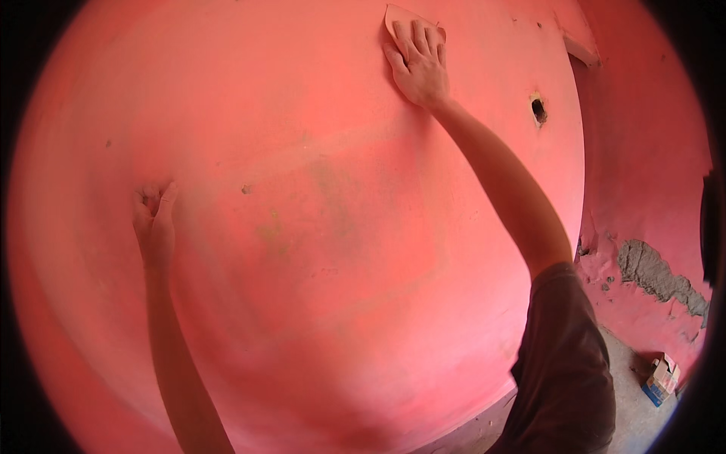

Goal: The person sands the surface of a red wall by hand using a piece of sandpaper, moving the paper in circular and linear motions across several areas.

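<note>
A pink-red painted wall [351, 295] fills most of the view, with scuffed, greenish and paler patches at its middle. High up and right of centre, my right hand [421, 71] presses a sheet of sandpaper [401, 13] flat against it, fingers spread over the sheet. The sheet's top edge and right corner stick out past my fingertips. On the left, my left hand [154, 218] is raised at the wall with its fingers bent and thumb apart. Whether its fingertips touch the wall or hold anything small, I cannot tell.
A rectangular hole [538, 111] pierces the wall at the upper right. Beyond the wall's edge, another pink wall has broken plaster [652, 271] low down. An opened cardboard box [661, 380] stands on the concrete floor [629, 417] at the lower right.
</note>
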`<state>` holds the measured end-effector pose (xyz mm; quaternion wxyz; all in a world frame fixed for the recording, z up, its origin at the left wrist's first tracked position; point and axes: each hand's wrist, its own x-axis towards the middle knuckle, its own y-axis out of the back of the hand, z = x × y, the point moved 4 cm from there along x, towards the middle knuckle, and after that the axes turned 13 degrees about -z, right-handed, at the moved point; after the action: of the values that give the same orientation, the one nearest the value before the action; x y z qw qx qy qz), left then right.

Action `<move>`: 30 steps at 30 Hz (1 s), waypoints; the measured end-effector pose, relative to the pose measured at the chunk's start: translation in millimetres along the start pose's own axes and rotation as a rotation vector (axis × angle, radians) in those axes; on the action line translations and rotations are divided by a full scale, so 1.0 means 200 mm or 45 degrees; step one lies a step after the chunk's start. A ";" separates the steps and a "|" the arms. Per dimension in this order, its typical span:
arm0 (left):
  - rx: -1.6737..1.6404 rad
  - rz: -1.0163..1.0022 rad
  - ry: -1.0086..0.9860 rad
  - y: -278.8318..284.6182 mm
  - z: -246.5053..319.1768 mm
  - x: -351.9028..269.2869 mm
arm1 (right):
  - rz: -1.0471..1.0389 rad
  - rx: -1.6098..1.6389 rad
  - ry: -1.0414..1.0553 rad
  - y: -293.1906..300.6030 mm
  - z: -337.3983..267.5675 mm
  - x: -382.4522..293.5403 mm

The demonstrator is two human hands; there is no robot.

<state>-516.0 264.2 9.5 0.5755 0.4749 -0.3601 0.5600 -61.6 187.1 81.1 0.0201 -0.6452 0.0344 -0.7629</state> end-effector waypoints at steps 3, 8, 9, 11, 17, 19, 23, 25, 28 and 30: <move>0.059 0.037 -0.028 0.01 -0.05 0.00 | -0.104 -0.124 0.160 0.03 0.02 -0.09; 0.164 0.174 -0.062 0.06 -0.05 -0.01 | -0.334 0.193 0.055 0.13 0.04 -0.89; 0.179 0.186 -0.034 0.03 -0.05 -0.01 | -0.334 0.176 0.121 0.17 0.08 -0.92; 0.221 0.214 0.026 0.01 -0.03 -0.02 | -0.334 0.155 0.259 0.19 0.16 -0.93; 0.303 0.156 -0.068 0.02 -0.04 0.02 | -0.042 0.052 0.109 0.13 0.29 -0.28; 0.248 0.170 -0.012 0.03 -0.05 0.02 | -0.018 0.046 0.175 0.12 0.23 -0.35; 0.266 0.168 0.054 0.08 -0.03 -0.01 | -0.448 0.077 0.126 0.15 -0.02 -1.22; 0.250 0.195 0.084 0.11 -0.08 -0.01 | -0.645 0.233 0.049 0.22 -0.03 -1.58; 0.369 0.202 0.192 0.00 0.00 0.00 | -0.592 0.212 0.093 0.23 0.04 -1.45; 0.432 0.234 0.151 0.01 0.06 -0.01 | -0.374 0.104 0.166 0.20 0.16 -1.09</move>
<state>-517.2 251.4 11.8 0.4541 0.4963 -0.2677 0.6898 5.1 162.1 -130.8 -0.0678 -0.5910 -0.0902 -0.7988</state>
